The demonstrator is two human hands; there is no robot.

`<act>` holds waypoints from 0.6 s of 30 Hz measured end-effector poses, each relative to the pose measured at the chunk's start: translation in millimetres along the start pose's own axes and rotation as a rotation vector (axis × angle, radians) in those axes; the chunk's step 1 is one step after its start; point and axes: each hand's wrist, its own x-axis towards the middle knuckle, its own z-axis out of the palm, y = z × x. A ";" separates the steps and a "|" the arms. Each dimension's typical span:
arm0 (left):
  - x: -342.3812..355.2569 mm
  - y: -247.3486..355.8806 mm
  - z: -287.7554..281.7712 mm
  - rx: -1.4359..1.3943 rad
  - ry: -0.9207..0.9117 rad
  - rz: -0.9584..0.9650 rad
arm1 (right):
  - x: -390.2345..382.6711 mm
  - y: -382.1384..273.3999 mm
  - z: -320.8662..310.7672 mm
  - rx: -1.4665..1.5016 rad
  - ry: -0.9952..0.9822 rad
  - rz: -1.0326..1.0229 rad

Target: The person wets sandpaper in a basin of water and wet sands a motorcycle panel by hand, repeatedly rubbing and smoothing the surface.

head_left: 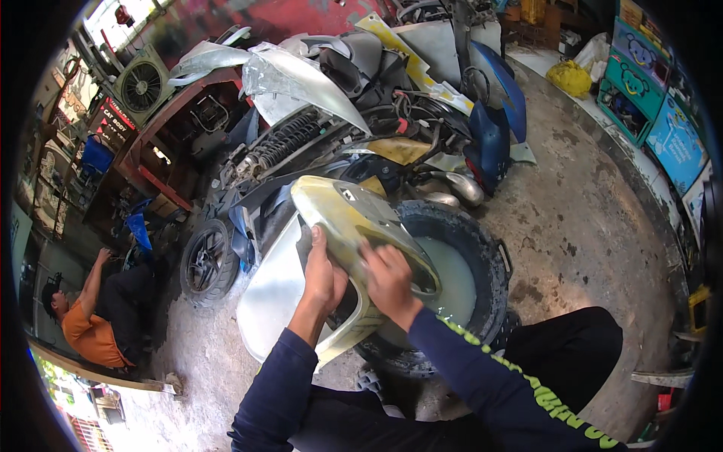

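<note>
A yellowish, patchily sanded motorcycle body panel [324,197] is tilted up in front of me, its pale inner side facing left. My left hand [325,277] grips the panel's edge, thumb pointing up along it. Against the panel's outer face, my right hand [388,283] presses with bent fingers. Its fingertips are blurred, and whatever lies under them is hidden. Behind and beneath the panel stands a round black tub [495,301] of cloudy, pale water [452,273]. The panel's right end overhangs the tub.
A heap of motorcycle fairings [297,83] lies beyond the panel, with a coil-spring shock absorber [285,143] and dark blue panels [491,139]. A wheel [208,261] rests left. Farther left sits a person in an orange shirt [94,333]. Teal drawers [626,102] stand far right.
</note>
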 end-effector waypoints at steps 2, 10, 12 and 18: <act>-1.3 2.0 3.8 -0.040 0.008 -0.008 | 24.2 -0.2 1.5 0.030 0.000 -0.044; -2.0 0.0 7.7 -0.074 0.020 -0.028 | 7.0 -6.6 -4.0 0.037 0.023 0.109; -1.7 -1.9 5.3 -0.072 0.019 -0.009 | -8.1 -2.9 -8.3 0.005 -0.014 0.099; -0.1 -1.3 4.5 -0.088 0.013 -0.037 | -9.1 -3.9 -6.7 0.005 0.007 0.089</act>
